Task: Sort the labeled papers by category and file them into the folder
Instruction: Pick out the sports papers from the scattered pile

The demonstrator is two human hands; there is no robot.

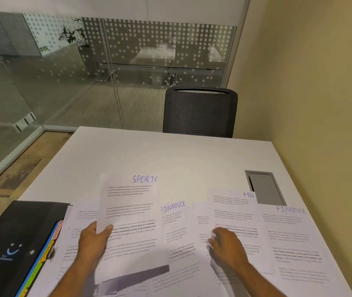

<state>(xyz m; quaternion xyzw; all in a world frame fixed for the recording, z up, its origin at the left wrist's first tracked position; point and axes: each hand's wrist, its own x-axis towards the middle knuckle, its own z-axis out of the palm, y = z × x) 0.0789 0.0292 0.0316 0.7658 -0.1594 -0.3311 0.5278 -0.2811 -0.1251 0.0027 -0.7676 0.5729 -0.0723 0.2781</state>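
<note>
The table (170, 155) is plain white. On it, white papers (286, 236) carry grey and black print with blue handwritten labels. At its left edge the folder (16, 232) is black with a white smile mark and pink, orange, yellow, green tabs (46, 251). Beyond the table, the chair (199, 112) is ribbed dark grey.

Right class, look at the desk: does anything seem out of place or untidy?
Yes. The papers overlap in a loose spread, and two FINANCE sheets lie apart: one in the middle, one at the right, with the HR sheet between them. The left hand holds the SPORTS sheet up.
</note>
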